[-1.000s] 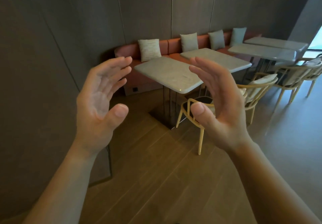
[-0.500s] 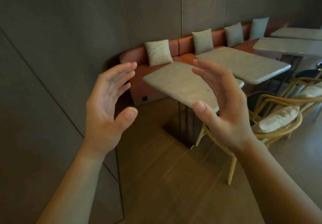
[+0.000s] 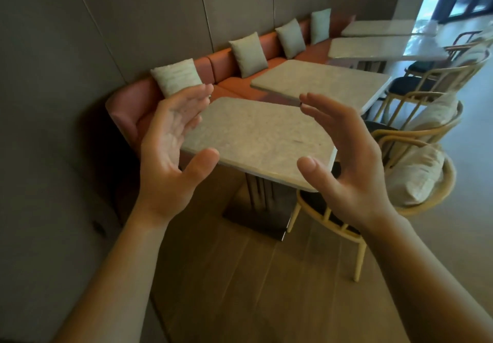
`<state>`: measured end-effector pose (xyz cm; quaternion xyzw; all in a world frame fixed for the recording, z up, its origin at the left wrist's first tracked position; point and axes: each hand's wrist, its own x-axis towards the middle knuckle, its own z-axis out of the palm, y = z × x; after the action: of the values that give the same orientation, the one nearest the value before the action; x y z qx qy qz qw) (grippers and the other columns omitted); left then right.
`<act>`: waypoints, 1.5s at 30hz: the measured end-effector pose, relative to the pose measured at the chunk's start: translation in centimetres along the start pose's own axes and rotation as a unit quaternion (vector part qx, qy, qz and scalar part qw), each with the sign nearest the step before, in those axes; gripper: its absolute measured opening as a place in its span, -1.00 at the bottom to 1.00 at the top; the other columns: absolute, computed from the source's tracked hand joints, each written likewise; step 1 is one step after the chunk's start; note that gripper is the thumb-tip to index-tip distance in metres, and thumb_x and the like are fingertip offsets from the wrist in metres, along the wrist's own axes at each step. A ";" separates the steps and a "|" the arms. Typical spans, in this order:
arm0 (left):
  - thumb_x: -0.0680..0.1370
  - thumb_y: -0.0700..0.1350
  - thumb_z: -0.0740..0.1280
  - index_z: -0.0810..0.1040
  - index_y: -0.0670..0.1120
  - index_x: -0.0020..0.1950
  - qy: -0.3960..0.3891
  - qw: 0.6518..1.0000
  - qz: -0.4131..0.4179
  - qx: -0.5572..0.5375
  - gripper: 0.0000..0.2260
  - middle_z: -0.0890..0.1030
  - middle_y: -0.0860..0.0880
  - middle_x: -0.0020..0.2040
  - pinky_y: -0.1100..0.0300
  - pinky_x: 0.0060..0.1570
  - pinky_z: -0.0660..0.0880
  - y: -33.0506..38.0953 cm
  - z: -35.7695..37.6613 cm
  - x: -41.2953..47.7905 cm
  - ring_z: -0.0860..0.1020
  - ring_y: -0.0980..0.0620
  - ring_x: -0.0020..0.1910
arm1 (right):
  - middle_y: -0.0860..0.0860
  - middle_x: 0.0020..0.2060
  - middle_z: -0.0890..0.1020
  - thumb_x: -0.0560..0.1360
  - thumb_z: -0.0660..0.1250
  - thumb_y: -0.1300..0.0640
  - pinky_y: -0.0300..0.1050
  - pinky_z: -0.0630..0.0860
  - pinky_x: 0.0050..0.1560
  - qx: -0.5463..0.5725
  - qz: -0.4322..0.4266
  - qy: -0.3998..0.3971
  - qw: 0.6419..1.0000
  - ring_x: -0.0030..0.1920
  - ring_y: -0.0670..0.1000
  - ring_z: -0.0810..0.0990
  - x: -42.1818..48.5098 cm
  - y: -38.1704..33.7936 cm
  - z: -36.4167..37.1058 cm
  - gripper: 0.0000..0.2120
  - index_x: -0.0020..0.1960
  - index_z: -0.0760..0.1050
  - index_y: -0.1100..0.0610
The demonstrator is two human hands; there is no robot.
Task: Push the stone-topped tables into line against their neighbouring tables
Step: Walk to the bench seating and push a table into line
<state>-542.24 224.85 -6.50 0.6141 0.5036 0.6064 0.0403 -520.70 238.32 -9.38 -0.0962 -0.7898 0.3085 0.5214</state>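
Observation:
The nearest stone-topped table (image 3: 256, 139) stands on a dark pedestal in front of the red bench. A second stone-topped table (image 3: 328, 81) sits beyond it, set apart by a gap and further toward the chairs. Two more stone-topped tables (image 3: 373, 46) stand at the far right. My left hand (image 3: 170, 147) and my right hand (image 3: 344, 155) are raised in the air on either side of the nearest table's view, palms facing each other, fingers relaxed. Neither hand touches or holds anything.
A red bench (image 3: 125, 107) with several pale cushions (image 3: 176, 75) runs along the dark panelled wall. Wooden chairs (image 3: 416, 171) with pale cushions stand at the right of the tables. A grey wall (image 3: 53, 155) is close on my left. Wooden floor (image 3: 240, 276) lies ahead.
The view has come closer to the nearest table and swung right, showing more tables and a window. Both hands stay raised and empty, a little further apart.

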 end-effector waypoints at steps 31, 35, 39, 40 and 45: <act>0.22 0.75 0.13 0.12 0.22 0.69 -0.310 0.885 -0.182 0.295 0.13 0.09 0.03 0.75 -0.30 0.67 -0.06 -70.4 1.2 4.9 0.01 -0.14 0.74 | 0.05 0.61 0.41 0.46 0.20 -0.56 0.12 0.21 0.64 -0.350 0.246 -0.211 0.879 0.60 0.10 0.34 0.0 55.6 27.0 -0.03 0.67 0.24 0.02; 0.18 0.81 -0.04 0.05 0.28 0.70 -0.393 0.833 -0.142 0.363 0.16 0.01 0.08 0.76 -0.25 0.68 -0.08 -73.6 1.7 5.2 -0.02 -0.13 0.75 | 0.05 0.65 0.33 0.41 0.08 -0.67 0.18 0.13 0.69 -0.407 0.275 -0.263 0.830 0.67 0.14 0.25 -1.1 57.4 28.4 0.05 0.67 0.25 0.00; 0.20 0.80 -0.08 -0.06 0.25 0.73 -0.428 0.801 -0.075 0.411 0.18 -0.07 0.04 0.77 -0.28 0.68 -0.06 -74.7 1.0 5.0 -0.04 -0.21 0.74 | 0.03 0.68 0.27 0.40 -0.01 -0.71 0.20 0.04 0.71 -0.428 0.282 -0.280 0.811 0.71 0.13 0.14 -1.1 57.7 28.6 0.08 0.68 0.24 -0.03; 0.20 0.79 -0.06 -0.09 0.25 0.73 -0.433 0.797 -0.068 0.416 0.18 -0.09 0.04 0.77 -0.29 0.68 -0.08 -74.7 0.8 5.0 -0.06 -0.21 0.74 | 0.02 0.69 0.24 0.39 -0.04 -0.72 0.20 0.02 0.72 -0.431 0.287 -0.287 0.806 0.72 0.12 0.11 -1.1 57.6 28.7 0.10 0.69 0.21 -0.03; 0.20 0.80 -0.11 -0.08 0.24 0.73 -0.412 0.790 -0.077 0.447 0.19 -0.04 -0.04 0.77 -0.40 0.64 -0.08 -74.7 1.0 4.7 0.01 -0.32 0.72 | -0.01 0.71 0.20 0.36 -0.05 -0.73 0.22 -0.02 0.72 -0.448 0.306 -0.287 0.790 0.73 0.11 0.06 -1.2 57.1 29.2 0.10 0.70 0.17 -0.08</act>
<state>-585.12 265.18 -52.76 0.7148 0.6992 -0.0017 0.0117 -555.60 271.59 -51.62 -0.4625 -0.8819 0.0774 0.0480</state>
